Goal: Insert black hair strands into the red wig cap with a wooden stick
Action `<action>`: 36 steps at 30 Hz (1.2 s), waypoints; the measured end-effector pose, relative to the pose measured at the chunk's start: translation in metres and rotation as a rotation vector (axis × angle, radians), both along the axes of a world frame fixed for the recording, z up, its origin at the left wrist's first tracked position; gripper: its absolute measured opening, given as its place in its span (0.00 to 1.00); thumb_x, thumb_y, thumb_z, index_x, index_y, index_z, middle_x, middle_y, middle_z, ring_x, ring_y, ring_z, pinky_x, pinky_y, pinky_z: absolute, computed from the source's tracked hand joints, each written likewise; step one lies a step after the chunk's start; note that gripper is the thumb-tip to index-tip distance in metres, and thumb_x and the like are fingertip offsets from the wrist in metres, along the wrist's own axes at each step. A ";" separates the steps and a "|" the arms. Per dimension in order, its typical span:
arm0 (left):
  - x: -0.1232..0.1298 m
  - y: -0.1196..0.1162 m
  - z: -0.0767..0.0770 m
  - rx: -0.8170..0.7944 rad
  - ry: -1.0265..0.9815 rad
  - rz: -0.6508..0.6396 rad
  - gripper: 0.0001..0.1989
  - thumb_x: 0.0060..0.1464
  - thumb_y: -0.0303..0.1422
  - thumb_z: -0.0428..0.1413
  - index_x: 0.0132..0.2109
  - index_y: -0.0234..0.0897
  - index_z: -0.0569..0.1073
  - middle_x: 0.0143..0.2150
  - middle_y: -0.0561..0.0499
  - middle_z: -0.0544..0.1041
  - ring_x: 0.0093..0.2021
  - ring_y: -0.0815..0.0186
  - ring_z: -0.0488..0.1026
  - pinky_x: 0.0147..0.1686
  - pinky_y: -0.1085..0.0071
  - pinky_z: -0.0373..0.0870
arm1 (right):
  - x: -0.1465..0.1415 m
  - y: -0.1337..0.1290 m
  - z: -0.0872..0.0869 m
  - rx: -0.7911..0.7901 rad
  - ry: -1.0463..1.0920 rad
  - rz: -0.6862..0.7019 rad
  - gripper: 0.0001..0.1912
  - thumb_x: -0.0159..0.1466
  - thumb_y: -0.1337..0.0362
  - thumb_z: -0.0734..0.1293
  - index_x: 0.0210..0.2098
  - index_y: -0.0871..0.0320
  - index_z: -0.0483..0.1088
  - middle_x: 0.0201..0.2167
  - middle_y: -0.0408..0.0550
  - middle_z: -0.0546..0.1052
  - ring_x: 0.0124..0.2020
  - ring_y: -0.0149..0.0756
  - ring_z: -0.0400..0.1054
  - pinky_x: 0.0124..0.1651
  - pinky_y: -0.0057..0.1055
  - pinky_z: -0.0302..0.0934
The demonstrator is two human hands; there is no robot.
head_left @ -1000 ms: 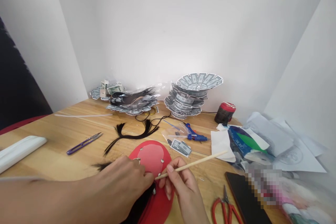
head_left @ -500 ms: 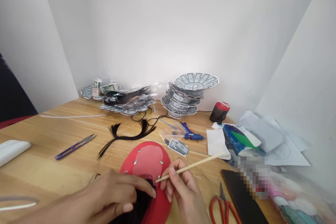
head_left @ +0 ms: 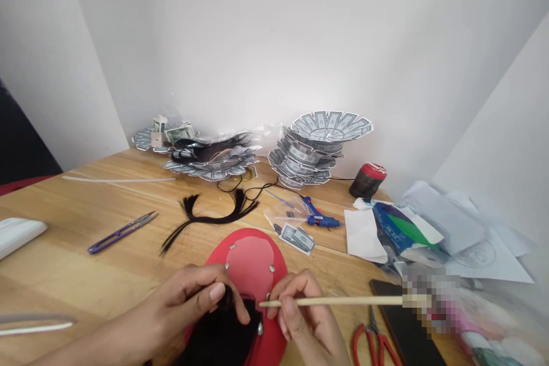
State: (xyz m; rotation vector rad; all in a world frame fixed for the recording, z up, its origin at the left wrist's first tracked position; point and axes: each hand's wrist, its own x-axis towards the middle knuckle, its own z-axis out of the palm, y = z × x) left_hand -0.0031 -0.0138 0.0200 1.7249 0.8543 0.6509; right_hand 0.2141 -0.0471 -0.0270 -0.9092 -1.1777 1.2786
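Over the red piece (head_left: 253,251), stick (head_left: 338,300) points left, level.

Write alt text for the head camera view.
Left hand presses black hair onto a red studded piece while the right hand holds a thin wooden stick against it, on a wooden table by red scissors.

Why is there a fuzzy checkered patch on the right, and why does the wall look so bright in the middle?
Head view: the blocky patch is blurred out on purpose, hiding what lies past the wooden stick in the right hand. Light glows on the wall mid-frame; its corners look dimmer. The left hand looks sharp.
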 end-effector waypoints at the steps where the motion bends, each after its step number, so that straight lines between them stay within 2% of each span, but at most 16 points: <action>1: 0.000 0.000 0.001 -0.003 0.009 0.003 0.25 0.64 0.53 0.47 0.40 0.43 0.82 0.37 0.51 0.80 0.39 0.64 0.76 0.41 0.77 0.67 | 0.000 0.000 0.000 0.012 -0.013 -0.008 0.19 0.64 0.46 0.68 0.30 0.56 0.69 0.27 0.42 0.72 0.23 0.26 0.56 0.27 0.28 0.48; 7: 0.002 0.000 -0.001 -0.021 0.001 0.044 0.26 0.63 0.54 0.47 0.39 0.44 0.82 0.35 0.50 0.80 0.38 0.65 0.75 0.42 0.76 0.68 | 0.000 -0.001 0.002 -0.009 0.019 -0.015 0.19 0.63 0.45 0.69 0.30 0.55 0.69 0.28 0.41 0.72 0.23 0.26 0.56 0.27 0.28 0.48; 10: 0.001 -0.001 -0.003 -0.033 -0.028 0.028 0.24 0.63 0.53 0.48 0.40 0.44 0.82 0.36 0.49 0.80 0.40 0.63 0.76 0.46 0.74 0.69 | 0.000 -0.001 0.002 -0.027 0.043 -0.013 0.20 0.62 0.45 0.69 0.29 0.56 0.69 0.28 0.41 0.72 0.22 0.25 0.56 0.27 0.27 0.48; 15: -0.001 -0.004 -0.008 -0.093 -0.031 0.030 0.24 0.63 0.54 0.48 0.41 0.45 0.82 0.41 0.49 0.82 0.43 0.64 0.76 0.46 0.76 0.69 | -0.001 0.000 0.001 -0.040 0.109 -0.029 0.20 0.62 0.46 0.70 0.29 0.56 0.68 0.27 0.41 0.73 0.21 0.23 0.57 0.26 0.26 0.47; 19: -0.004 -0.003 -0.010 -0.133 -0.014 0.055 0.23 0.63 0.53 0.48 0.43 0.46 0.82 0.39 0.49 0.82 0.46 0.63 0.76 0.48 0.75 0.68 | -0.001 0.002 0.002 -0.116 0.200 0.020 0.20 0.61 0.47 0.72 0.29 0.57 0.66 0.24 0.41 0.75 0.19 0.22 0.55 0.25 0.25 0.44; 24: -0.010 0.003 -0.005 -0.074 -0.034 0.023 0.25 0.63 0.53 0.48 0.44 0.43 0.82 0.43 0.47 0.82 0.46 0.59 0.76 0.48 0.72 0.69 | 0.001 0.004 -0.001 -0.125 0.201 0.037 0.21 0.61 0.47 0.72 0.29 0.57 0.66 0.23 0.41 0.76 0.18 0.21 0.54 0.24 0.25 0.43; 29: -0.015 -0.003 0.002 0.035 0.052 0.052 0.25 0.63 0.54 0.47 0.44 0.46 0.83 0.42 0.49 0.83 0.43 0.60 0.77 0.46 0.74 0.69 | -0.001 0.004 -0.006 -0.092 0.157 0.045 0.20 0.63 0.47 0.70 0.30 0.56 0.65 0.23 0.44 0.78 0.17 0.23 0.54 0.22 0.24 0.45; 32: -0.016 -0.009 0.001 0.080 0.109 0.143 0.24 0.62 0.54 0.49 0.42 0.47 0.84 0.40 0.50 0.84 0.40 0.61 0.78 0.43 0.76 0.69 | -0.005 0.001 -0.001 -0.110 0.137 -0.022 0.21 0.61 0.45 0.71 0.28 0.56 0.66 0.23 0.45 0.78 0.18 0.24 0.55 0.23 0.25 0.46; 36: -0.016 -0.011 -0.001 0.067 0.121 0.140 0.24 0.62 0.54 0.48 0.41 0.49 0.84 0.39 0.53 0.84 0.42 0.60 0.77 0.45 0.75 0.69 | -0.009 -0.002 0.007 -0.115 0.094 -0.069 0.22 0.60 0.44 0.71 0.28 0.57 0.67 0.23 0.46 0.78 0.19 0.26 0.55 0.24 0.26 0.47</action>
